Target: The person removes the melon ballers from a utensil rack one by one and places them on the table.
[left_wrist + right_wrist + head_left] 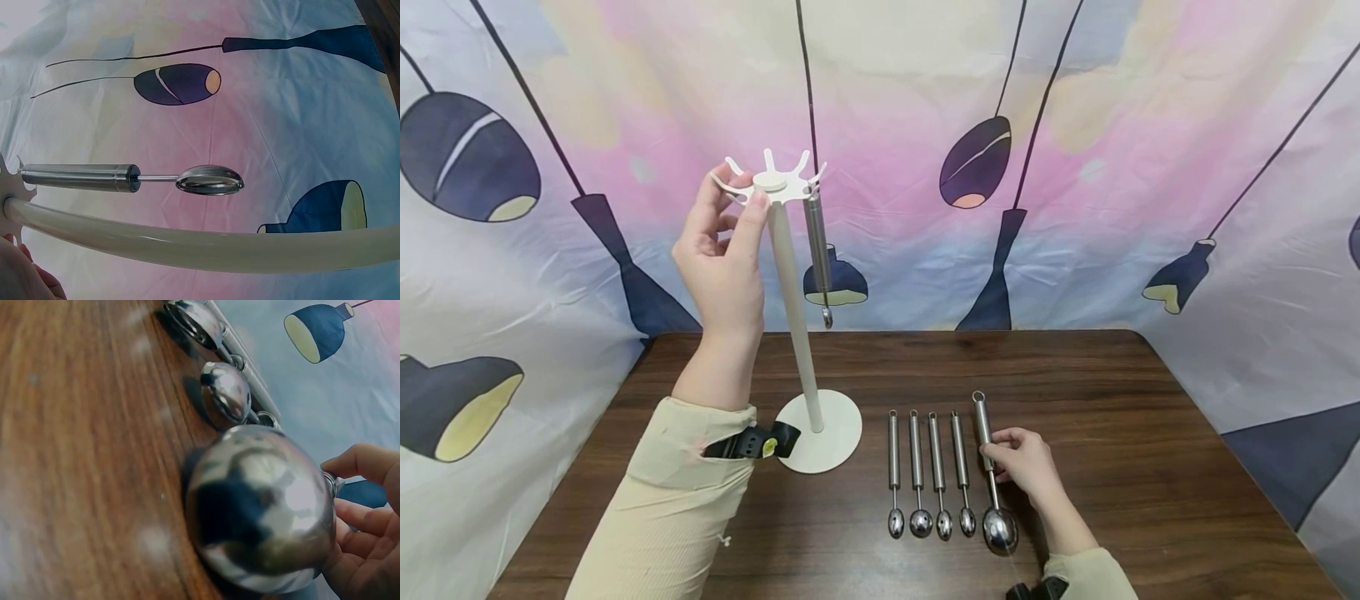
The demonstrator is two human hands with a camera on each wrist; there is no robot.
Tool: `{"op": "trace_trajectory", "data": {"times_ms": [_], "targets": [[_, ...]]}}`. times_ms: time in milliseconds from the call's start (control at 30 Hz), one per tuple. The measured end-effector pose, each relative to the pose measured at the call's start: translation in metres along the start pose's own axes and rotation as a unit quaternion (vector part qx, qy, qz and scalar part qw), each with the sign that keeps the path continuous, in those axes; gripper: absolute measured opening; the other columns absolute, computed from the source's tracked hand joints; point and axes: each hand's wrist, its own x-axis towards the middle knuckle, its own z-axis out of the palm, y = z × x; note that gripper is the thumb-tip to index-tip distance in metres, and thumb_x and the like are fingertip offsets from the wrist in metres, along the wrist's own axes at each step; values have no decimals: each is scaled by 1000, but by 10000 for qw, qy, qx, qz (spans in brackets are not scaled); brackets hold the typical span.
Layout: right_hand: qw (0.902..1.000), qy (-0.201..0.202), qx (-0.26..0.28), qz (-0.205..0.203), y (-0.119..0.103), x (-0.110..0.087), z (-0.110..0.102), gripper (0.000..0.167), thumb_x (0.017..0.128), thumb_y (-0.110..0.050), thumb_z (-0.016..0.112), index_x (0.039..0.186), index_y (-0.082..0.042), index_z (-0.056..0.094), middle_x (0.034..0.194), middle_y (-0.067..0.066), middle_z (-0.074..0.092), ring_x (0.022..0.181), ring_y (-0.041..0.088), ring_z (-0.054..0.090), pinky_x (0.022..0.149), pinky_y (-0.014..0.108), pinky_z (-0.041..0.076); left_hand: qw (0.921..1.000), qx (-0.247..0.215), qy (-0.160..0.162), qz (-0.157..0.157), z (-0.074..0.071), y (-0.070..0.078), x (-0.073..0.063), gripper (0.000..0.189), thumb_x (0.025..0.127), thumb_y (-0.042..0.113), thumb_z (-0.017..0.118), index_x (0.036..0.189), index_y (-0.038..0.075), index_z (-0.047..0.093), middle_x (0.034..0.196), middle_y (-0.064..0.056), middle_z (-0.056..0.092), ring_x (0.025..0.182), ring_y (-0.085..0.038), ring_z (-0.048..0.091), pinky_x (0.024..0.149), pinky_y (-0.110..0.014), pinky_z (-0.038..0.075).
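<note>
My left hand (722,242) pinches the hooked top of a white utensil stand (793,292) between thumb and fingers. A small steel scoop (817,250) hangs by its handle end from a hook on the stand's right side; its bowl shows edge-on in the left wrist view. My right hand (1026,462) holds the handle of the largest steel scoop (1000,531), thumb on the near side. That scoop's round bowl (262,506) fills the middle of the right wrist view, close over the wood. To its left, several smaller steel scoops (917,467) lie side by side, handles pointing away.
The stand's round white base (838,442) rests on the dark wooden table (1150,467), left of the scoops. Behind the table hangs a cloth (887,100) printed with lamps. More hooks (767,158) fan out around the stand's top.
</note>
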Motion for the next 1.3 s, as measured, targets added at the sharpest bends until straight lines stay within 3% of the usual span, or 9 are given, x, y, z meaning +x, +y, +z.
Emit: {"op": "trace_trajectory", "data": {"times_ms": [700,1300], "targets": [[9946,10,-1035,-106,0,7,4,28,80,-13,71,97,8,66,78,11,70,48,14,61,50,30,55,10000,72,14,21,0,0,0,29,88,16,71,116,11,72,105,6,75,69,-8,50,61,-20,38],[9940,2,-1093,-8,2,6,4,33,82,-15,70,105,8,65,78,10,65,52,12,57,49,29,55,10000,45,25,56,0,-1,1,29,88,15,71,117,12,72,104,5,75,70,-9,51,65,-21,40]]}}
